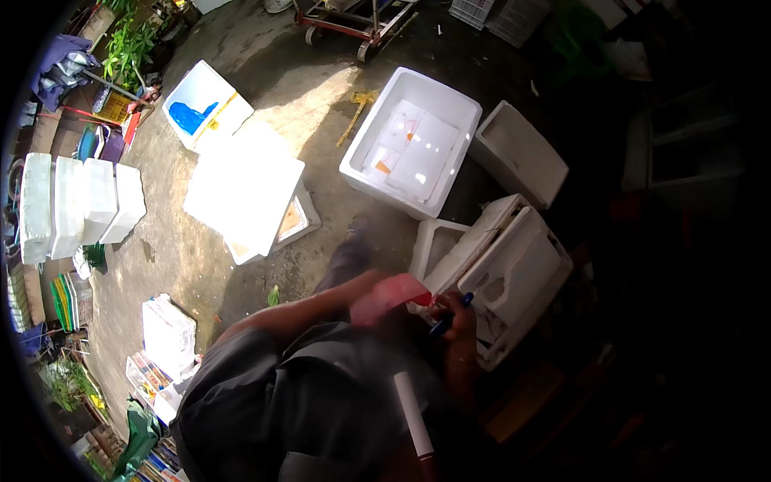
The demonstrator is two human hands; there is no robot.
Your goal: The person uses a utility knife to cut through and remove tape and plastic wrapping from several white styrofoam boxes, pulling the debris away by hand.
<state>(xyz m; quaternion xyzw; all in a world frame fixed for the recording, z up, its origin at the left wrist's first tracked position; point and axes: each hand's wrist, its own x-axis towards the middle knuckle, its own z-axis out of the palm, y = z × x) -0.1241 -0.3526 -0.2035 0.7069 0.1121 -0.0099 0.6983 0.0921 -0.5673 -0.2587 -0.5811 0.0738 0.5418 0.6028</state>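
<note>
My right hand (459, 319) is closed around a blue marker or pen (450, 316), in front of my dark shirt. A thin pink-red sheet or bag (391, 298) lies between my two hands, its redder edge by my right fingertips. My left forearm (325, 301) reaches to this pink piece, which covers my left hand, so its grip is hidden. Just beyond my right hand, worn white foam boxes (512, 283) lean together. Farther out stands an open white foam box (411, 141) with flat white pieces inside. A white cigarette-like stick (413, 414) shows close to the camera.
Sunlit foam boxes (247, 187) stand left of centre, near a foam box with blue plastic (191, 117). Stacked foam boxes (81, 205) line the left. A wheeled cart (361, 30) stands at the top. A yellow long-handled tool (355, 117) lies on the wet concrete. The right side is dark.
</note>
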